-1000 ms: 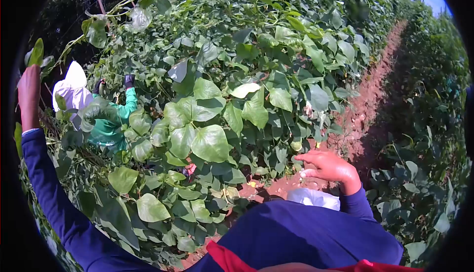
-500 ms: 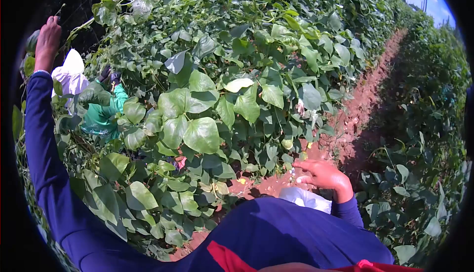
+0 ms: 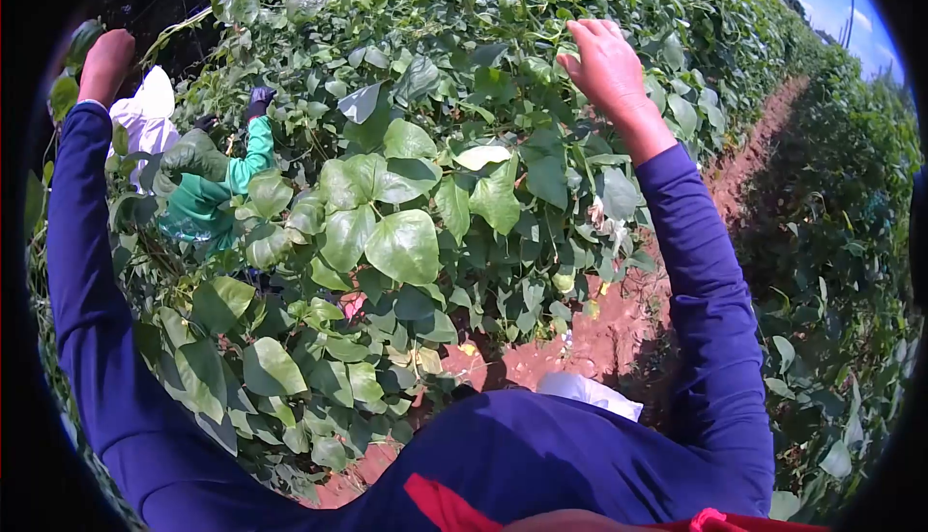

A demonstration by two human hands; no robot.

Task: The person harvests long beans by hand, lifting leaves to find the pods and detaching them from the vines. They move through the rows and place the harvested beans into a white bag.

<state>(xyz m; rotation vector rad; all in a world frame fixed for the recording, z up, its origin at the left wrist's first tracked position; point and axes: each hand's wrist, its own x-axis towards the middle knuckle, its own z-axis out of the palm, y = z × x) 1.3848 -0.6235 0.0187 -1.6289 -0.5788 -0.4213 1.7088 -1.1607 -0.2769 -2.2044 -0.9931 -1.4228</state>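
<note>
My left hand (image 3: 106, 66) is raised at the far left, beside a dark leaf (image 3: 85, 39) at the edge of the vines. Its fingers are curled closed, and what they hold, if anything, is hidden. My right hand (image 3: 609, 68) reaches up over the top of the leafy vines (image 3: 527, 184). Its thumb stands apart from the fingers, and I see nothing held in it. Broad green leaves (image 3: 401, 247) spread between my two arms. A pale round pod or fruit (image 3: 564, 282) hangs low on the vines, well below my right hand.
Behind the vines at left, another person in a white hood (image 3: 155, 95) and green sleeve (image 3: 256, 145) has a dark-gloved hand (image 3: 261, 97) up. A white bag (image 3: 588, 395) is at my front. A red soil path (image 3: 768, 136) runs between the rows.
My right hand has risen from low beside the white bag to the top of the vines. My left hand stays high at the left. The other person's gloved hand has gone up.
</note>
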